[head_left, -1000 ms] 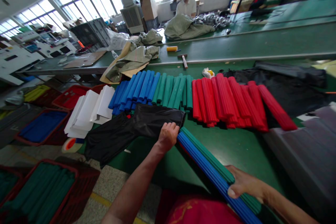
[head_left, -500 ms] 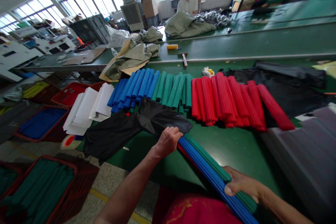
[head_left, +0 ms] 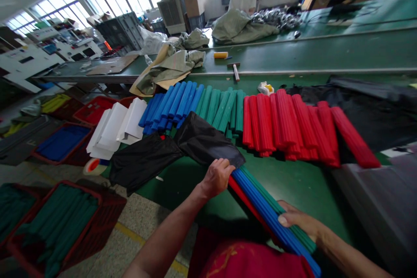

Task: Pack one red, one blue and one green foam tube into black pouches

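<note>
My left hand [head_left: 217, 177] is closed around the mouth of a black plastic bag [head_left: 208, 143] where it meets a bundle of long ribbed sticks. In that bundle, blue sticks [head_left: 265, 204] lie between green ones [head_left: 291, 226] and a red one [head_left: 246, 197]. The far end of the bundle is hidden inside the bag. Lower down, my right hand [head_left: 299, 221] grips the bundle from the right side, thumb on top. Behind the bag, blue bundles [head_left: 177, 102], green bundles [head_left: 221, 106] and red bundles [head_left: 286, 126] lie in a row on the green table [head_left: 195, 189].
Folded white sheets [head_left: 114, 126] and another black bag [head_left: 143, 163] lie at left. Floor crates [head_left: 97, 217] hold green and blue bundles. A grey box [head_left: 368, 200] stands at right. Tape [head_left: 265, 88] lies behind the bundles; a person [head_left: 243, 0] sits across the belt.
My hands are slightly closer together along the bundle, and the bag around its far end looks fuller. More of the red stick shows. The whole view has shifted slightly.
</note>
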Demonstrator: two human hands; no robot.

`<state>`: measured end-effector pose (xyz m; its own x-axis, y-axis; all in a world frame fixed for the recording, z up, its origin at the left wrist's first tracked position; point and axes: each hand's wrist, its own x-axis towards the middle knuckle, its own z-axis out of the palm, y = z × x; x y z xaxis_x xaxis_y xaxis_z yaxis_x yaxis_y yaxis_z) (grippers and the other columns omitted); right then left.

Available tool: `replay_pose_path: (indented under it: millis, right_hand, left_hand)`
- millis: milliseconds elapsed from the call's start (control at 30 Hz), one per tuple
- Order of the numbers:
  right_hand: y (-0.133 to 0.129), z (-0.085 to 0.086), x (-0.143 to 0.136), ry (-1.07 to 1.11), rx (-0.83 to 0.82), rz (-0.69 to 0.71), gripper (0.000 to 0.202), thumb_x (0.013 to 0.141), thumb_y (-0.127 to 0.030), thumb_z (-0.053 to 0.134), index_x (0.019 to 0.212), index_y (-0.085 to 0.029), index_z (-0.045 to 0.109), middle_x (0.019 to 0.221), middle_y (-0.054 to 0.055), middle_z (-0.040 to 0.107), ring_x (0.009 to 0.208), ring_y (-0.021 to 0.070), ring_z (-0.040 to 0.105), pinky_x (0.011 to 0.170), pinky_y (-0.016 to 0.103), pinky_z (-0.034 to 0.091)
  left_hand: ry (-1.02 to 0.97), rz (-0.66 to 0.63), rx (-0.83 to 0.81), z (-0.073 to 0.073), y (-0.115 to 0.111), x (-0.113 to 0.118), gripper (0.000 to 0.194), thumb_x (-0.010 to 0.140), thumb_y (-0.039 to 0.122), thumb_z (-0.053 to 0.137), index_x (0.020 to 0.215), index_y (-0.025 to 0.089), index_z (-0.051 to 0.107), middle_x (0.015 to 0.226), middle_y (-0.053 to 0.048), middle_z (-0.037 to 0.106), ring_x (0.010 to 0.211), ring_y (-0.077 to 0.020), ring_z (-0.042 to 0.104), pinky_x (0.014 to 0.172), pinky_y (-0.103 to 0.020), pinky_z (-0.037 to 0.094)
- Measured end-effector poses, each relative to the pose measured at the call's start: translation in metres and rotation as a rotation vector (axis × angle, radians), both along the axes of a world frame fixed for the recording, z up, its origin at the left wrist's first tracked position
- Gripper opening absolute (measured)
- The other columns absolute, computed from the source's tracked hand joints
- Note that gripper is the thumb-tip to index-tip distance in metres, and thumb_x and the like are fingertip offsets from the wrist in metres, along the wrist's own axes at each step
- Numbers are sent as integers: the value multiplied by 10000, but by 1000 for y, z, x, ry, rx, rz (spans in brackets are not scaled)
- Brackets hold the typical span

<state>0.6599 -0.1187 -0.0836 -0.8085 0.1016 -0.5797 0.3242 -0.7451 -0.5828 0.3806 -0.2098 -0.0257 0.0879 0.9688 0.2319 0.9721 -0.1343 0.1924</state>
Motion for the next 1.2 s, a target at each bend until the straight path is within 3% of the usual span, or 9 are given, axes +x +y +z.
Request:
replay_pose_path:
  millis: [200, 367, 500, 633, 800, 867, 1033, 1100, 1200]
  right_hand:
    - [1, 7, -2, -12, 63, 46, 559, 559, -354, 729, 1059, -158, 572, 805, 77, 689, 653, 242, 673, 586, 350, 536]
    - [-2, -3, 5, 10, 21, 24, 500, 605, -386, 713, 1032, -161, 583, 860, 104, 701, 706, 247, 675, 641, 365, 526]
    - [-4, -5, -5, 54, -3, 41, 471, 593, -355, 724, 997, -149, 597, 832, 100, 696, 734, 254, 678, 660, 362, 525]
    - [-4, 4, -18, -4, 34, 91, 547, 578, -315, 733, 1077, -154, 576, 805, 76, 692, 669, 240, 674, 600, 353, 534]
    - [-10, 10, -22, 21, 46, 98, 501, 566, -294, 731, 1020, -138, 589, 828, 97, 697, 694, 246, 677, 594, 329, 528]
    - [-12, 8, -18, 28, 31, 54, 459, 585, -295, 714, 1002, -144, 594, 813, 90, 696, 683, 238, 674, 583, 321, 521]
    - [-17, 3, -11, 11, 37, -7, 527, 550, -288, 722, 1040, -142, 595, 768, 73, 686, 673, 243, 667, 590, 335, 520]
    - [-19, 2, -14, 8, 35, -21, 533, 553, -299, 721, 1045, -140, 589, 756, 74, 682, 684, 251, 668, 604, 347, 522]
    - [-21, 3, -22, 21, 23, -31, 512, 570, -313, 719, 1032, -145, 576, 793, 84, 683, 681, 242, 667, 616, 356, 523]
  left_hand:
    - [-31, 26, 42, -4, -10, -10, 266, 889, 159, 367, 1055, 187, 573, 899, -59, 567, 842, -202, 495, 751, -348, 408]
    - [-123, 262, 61, -32, -42, -15, 249, 790, 73, 420, 984, 148, 558, 887, -75, 566, 833, -218, 500, 750, -372, 437]
    - [-324, 374, 202, -44, -41, 6, 258, 734, 9, 405, 897, 157, 540, 857, -70, 552, 831, -205, 503, 742, -356, 459]
    - [-444, 219, 296, -27, -30, 25, 271, 757, 16, 389, 940, 153, 534, 873, -71, 555, 859, -196, 517, 761, -345, 478]
    - [-391, -94, 198, -3, -31, 26, 276, 785, 52, 396, 1004, 141, 539, 908, -78, 581, 867, -194, 525, 806, -354, 485]
    - [-414, -68, 166, -9, -40, 18, 287, 794, 42, 379, 1015, 144, 532, 924, -80, 580, 889, -191, 527, 813, -344, 485]
    - [-481, 261, 219, -40, -63, 11, 240, 811, 39, 338, 937, 154, 506, 871, -85, 539, 845, -200, 518, 757, -364, 482]
    - [-539, 240, 211, -40, -65, 25, 226, 823, 50, 340, 936, 161, 502, 874, -84, 539, 839, -195, 520, 740, -345, 481]
    - [-602, -16, 183, -25, -62, 56, 224, 822, 72, 373, 984, 157, 502, 881, -85, 559, 834, -187, 529, 728, -316, 480]
